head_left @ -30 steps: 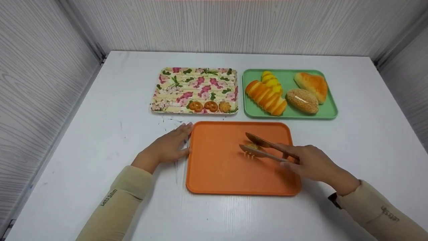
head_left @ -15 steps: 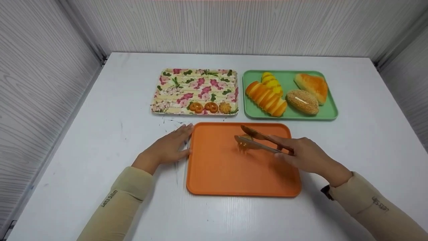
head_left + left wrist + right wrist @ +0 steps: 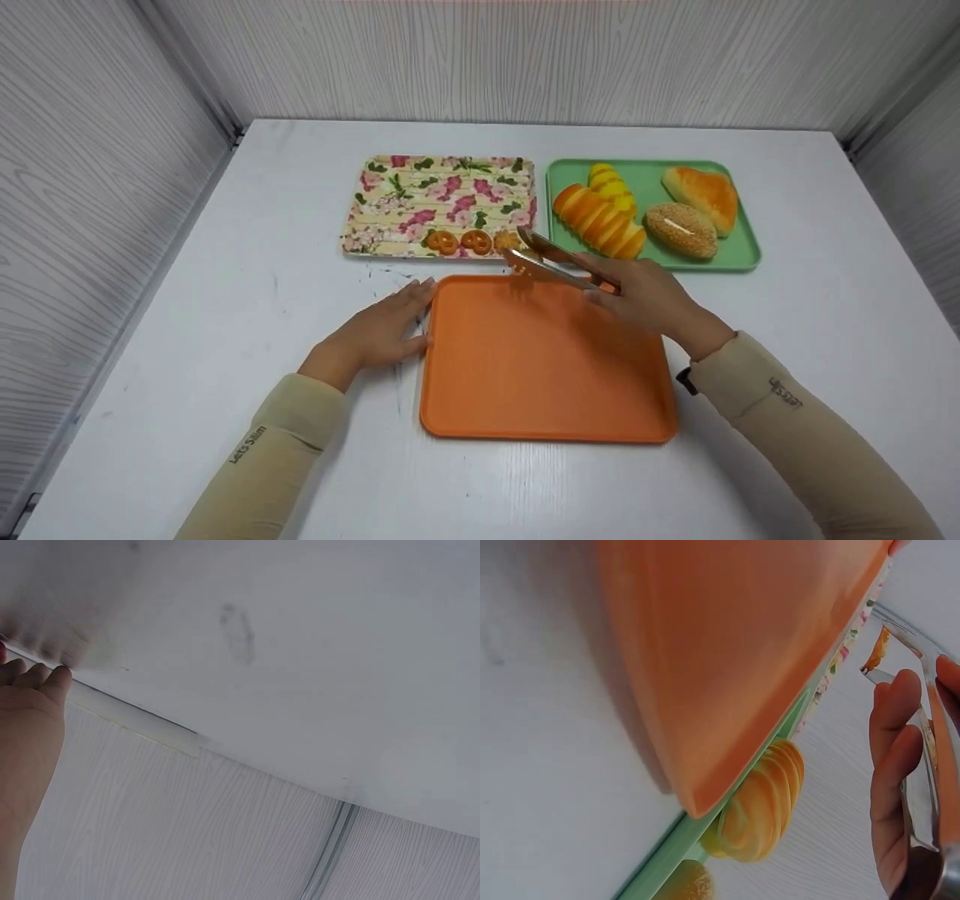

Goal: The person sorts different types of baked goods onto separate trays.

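My right hand grips metal tongs over the far edge of the orange tray. Between the tong tips, in the right wrist view, is a golden-brown cookie; in the head view the tongs mostly hide it. The tips hang by the near right corner of the floral tray. Two pretzel-shaped cookies and a flower-shaped cookie lie in a row along that tray's near edge. My left hand rests with extended fingers against the orange tray's left rim.
A green tray at the back right bears a sliced-looking loaf, a yellow striped bread, a sesame bun and a wedge-shaped bread. Wood-grain panels stand around the white table.
My right hand has carried the tongs and cookie away from me and slightly left, from over the orange tray to the floral tray's near right corner. The left hand stays put.
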`<move>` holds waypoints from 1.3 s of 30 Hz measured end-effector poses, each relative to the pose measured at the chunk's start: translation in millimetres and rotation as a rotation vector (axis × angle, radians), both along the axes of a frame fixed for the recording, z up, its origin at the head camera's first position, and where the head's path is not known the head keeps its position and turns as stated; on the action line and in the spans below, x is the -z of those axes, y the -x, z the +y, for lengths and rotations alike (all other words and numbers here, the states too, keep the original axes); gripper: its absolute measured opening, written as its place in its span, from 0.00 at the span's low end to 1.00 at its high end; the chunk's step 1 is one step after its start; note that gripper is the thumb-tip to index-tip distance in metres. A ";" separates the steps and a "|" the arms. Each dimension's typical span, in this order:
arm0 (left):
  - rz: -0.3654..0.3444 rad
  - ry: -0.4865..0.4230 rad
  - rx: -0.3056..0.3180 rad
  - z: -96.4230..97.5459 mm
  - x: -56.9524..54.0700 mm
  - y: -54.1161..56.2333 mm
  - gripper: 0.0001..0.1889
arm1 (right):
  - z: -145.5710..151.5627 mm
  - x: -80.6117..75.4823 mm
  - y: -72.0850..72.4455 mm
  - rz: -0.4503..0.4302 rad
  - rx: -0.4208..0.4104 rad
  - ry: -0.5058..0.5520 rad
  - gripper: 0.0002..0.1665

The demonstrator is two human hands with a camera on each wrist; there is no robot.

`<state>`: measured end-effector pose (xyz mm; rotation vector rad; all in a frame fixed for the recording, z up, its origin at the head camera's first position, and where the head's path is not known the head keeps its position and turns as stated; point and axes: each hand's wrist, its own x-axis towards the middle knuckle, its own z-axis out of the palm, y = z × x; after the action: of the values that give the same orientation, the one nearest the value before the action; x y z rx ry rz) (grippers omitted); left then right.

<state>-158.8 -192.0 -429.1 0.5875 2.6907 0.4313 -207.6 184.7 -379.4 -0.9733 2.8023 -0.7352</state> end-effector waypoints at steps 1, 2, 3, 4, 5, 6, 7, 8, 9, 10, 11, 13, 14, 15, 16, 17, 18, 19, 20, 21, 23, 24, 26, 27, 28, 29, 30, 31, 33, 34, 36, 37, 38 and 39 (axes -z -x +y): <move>0.001 0.000 0.002 -0.1 0.3 0.1 0.41 | -2.9 -0.5 3.2 -0.002 0.007 0.005 0.32; 0.001 0.000 0.002 -0.1 0.5 0.2 0.41 | -5.7 -1.3 6.4 -0.001 0.013 0.008 0.32; 0.000 -0.002 0.002 -0.1 0.6 0.2 0.41 | -8.4 -1.5 9.8 0.004 0.017 0.008 0.32; 0.003 -0.005 0.006 -0.1 0.6 0.3 0.41 | -11.1 -1.9 13.0 0.008 0.021 0.013 0.32; 0.006 -0.008 0.010 -0.1 0.5 0.3 0.41 | -13.5 -2.2 16.1 0.009 0.024 0.017 0.32; 0.010 -0.012 0.014 -0.1 0.4 0.2 0.41 | -15.8 -2.8 18.9 0.010 0.027 0.017 0.32; 0.016 -0.015 0.020 -0.1 0.6 0.2 0.41 | -18.3 -3.2 21.9 0.015 0.027 0.015 0.32; 0.022 -0.019 0.026 -0.2 0.8 0.3 0.41 | -20.7 -3.8 24.6 0.011 0.037 0.013 0.32; 0.028 -0.023 0.031 -0.4 0.9 0.3 0.40 | -23.1 -4.4 27.1 0.005 0.050 0.010 0.32; 0.034 -0.027 0.036 -0.4 1.1 0.4 0.40 | -25.6 -5.4 29.4 -0.001 0.062 0.010 0.32; 0.035 -0.028 0.036 -0.6 1.3 0.4 0.40 | -28.0 -5.8 32.0 -0.006 0.074 0.004 0.32; 0.036 -0.027 0.036 -0.7 1.8 0.6 0.40 | -32.7 -7.1 36.4 -0.019 0.103 -0.003 0.33; 0.035 -0.025 0.035 -0.8 1.9 0.6 0.40 | -34.8 -7.5 38.5 -0.024 0.119 -0.008 0.34; 0.034 -0.024 0.034 -0.7 1.8 0.6 0.40 | -36.6 -7.8 40.5 -0.024 0.127 -0.014 0.34; 0.033 -0.023 0.033 -0.8 1.8 0.5 0.41 | -38.4 -8.1 42.6 -0.026 0.134 -0.014 0.34; 0.032 -0.023 0.034 -0.8 1.8 0.5 0.41 | -39.9 -8.2 44.8 -0.030 0.141 -0.017 0.35; 0.032 -0.023 0.034 -0.8 1.7 0.5 0.41 | -41.5 -8.3 46.7 -0.034 0.148 -0.019 0.35; 0.033 -0.024 0.034 -0.9 1.7 0.4 0.41 | -42.9 -8.2 48.7 -0.038 0.153 -0.024 0.35; 0.033 -0.026 0.035 -1.0 1.6 0.3 0.41 | -44.0 -7.8 50.9 -0.040 0.155 -0.028 0.35; 0.034 -0.027 0.035 -1.1 1.6 0.3 0.41 | -45.3 -7.4 52.9 -0.045 0.159 -0.029 0.35; 0.038 -0.027 0.038 -1.4 1.7 0.3 0.41 | -47.4 -6.0 56.6 -0.055 0.166 -0.029 0.35; 0.039 -0.028 0.040 -1.4 1.7 0.3 0.41 | -48.4 -5.0 58.4 -0.059 0.172 -0.030 0.35; 0.036 -0.028 0.039 -1.5 1.8 0.6 0.41 | -50.3 -3.1 61.7 -0.068 0.186 -0.031 0.35; 0.035 -0.026 0.039 -1.4 1.9 0.6 0.41 | -51.4 -2.2 63.2 -0.074 0.194 -0.031 0.35; 0.034 -0.027 0.039 -1.3 2.0 0.7 0.41 | -52.4 -1.2 64.7 -0.078 0.203 -0.034 0.35; 0.030 -0.024 0.034 -1.1 2.1 0.7 0.41 | -53.4 -0.2 66.3 -0.079 0.211 -0.038 0.35; 0.027 -0.023 0.031 -1.0 2.2 0.7 0.41 | -54.4 0.9 67.7 -0.082 0.219 -0.042 0.35; 0.026 -0.021 0.027 -0.9 2.1 0.8 0.41 | -55.2 1.9 69.3 -0.088 0.224 -0.041 0.35; 0.026 -0.016 0.023 -0.7 2.1 0.8 0.41 | -56.7 3.7 72.0 -0.091 0.230 -0.041 0.35; 0.026 -0.017 0.023 -0.6 2.0 0.7 0.41 | -57.3 4.6 73.2 -0.089 0.230 -0.037 0.35; 0.029 -0.021 0.025 -0.5 1.8 0.3 0.41 | -58.5 6.6 75.3 -0.086 0.226 -0.033 0.35; 0.030 -0.024 0.026 -0.4 1.7 0.1 0.41 | -59.0 7.5 76.3 -0.086 0.222 -0.029 0.35; 0.031 -0.026 0.028 -0.5 1.4 0.0 0.41 | -59.5 8.2 77.0 -0.085 0.220 -0.030 0.35; 0.032 -0.028 0.030 -0.5 1.1 -0.2 0.41 | -60.0 9.0 77.7 -0.084 0.218 -0.031 0.35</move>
<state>-158.7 -192.4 -430.2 0.6473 2.7060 0.4566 -285.3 124.7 -388.4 -0.6232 2.8653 -0.7338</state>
